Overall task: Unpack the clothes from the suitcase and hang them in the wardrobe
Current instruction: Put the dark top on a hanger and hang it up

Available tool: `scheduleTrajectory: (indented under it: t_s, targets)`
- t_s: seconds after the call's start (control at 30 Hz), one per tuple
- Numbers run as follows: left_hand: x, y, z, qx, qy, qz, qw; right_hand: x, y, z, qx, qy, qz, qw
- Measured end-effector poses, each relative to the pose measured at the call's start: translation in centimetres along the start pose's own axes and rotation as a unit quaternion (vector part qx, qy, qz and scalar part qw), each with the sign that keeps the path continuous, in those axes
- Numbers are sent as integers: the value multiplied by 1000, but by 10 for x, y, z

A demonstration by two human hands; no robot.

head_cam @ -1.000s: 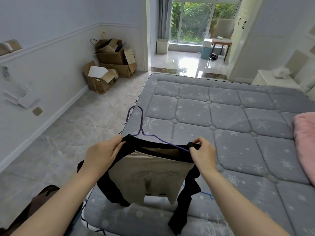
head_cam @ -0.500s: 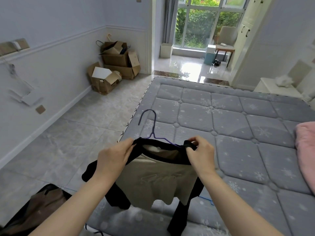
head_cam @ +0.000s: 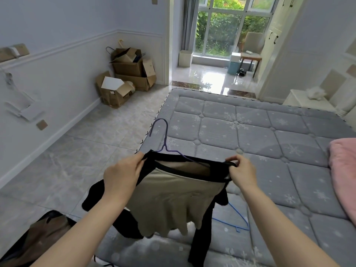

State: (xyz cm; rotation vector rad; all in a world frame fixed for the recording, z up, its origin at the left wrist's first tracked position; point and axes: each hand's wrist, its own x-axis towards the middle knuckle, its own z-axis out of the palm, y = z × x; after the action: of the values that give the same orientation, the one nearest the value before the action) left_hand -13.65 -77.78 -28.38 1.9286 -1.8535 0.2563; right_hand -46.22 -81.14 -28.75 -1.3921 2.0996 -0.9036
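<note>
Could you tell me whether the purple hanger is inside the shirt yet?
Yes, inside: the purple hanger sticks its hook out of the shirt neckline, its arms hidden under the fabric.

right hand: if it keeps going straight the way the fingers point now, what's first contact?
The right hand pinches the black-trimmed shirt at the neckline, fingers pointing left toward the purple hanger. Going straight on, it would probably meet the hanger's wire arm inside the neck opening first; depth is unclear.

Bare mattress (head_cam: 250,135) ahead lies open; pink bedding (head_cam: 344,170) blocks its right.
</note>
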Motion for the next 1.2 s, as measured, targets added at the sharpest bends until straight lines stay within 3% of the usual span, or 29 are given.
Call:
scheduleTrajectory:
  t_s: [0.23,0.37,0.5,0.6,0.67,0.73,0.8,0.83,0.9,0.97,1.07,1.2]
  targets:
    - [-1,22,9,-39,-13,13,999,-11,-5,19,38,-39,32,998]
    - [-6,36,20,-32,-42,91,994,-16,-20,29,126,-82,20,988]
    - [-4,41,20,-83,-61,84,991,-21,-43,23,276,-182,53,942]
    - [7,36,12,-159,-47,49,985,-16,-48,13,296,-247,76,919]
    - [14,29,7,-192,-34,43,980,-10,-43,8,227,-224,17,948]
    - [20,20,4,-197,-16,56,979,-7,-42,-1,40,-149,-104,983]
    - [27,14,2,-207,-14,76,975,-7,-44,-9,-160,-49,-205,964]
    - [30,13,1,-215,-18,92,972,-7,-46,-13,-192,-15,-246,950]
    - [35,10,-3,-221,-17,116,968,-1,-47,-14,-146,-5,-341,929]
    - [39,8,-8,-219,-1,128,967,6,-47,-13,-64,-54,-399,913]
    - [47,-1,-15,-173,19,140,975,11,-56,-22,-5,-117,-365,923]
    - [56,-30,-23,-137,17,118,983,13,-63,-38,48,-97,-340,934]
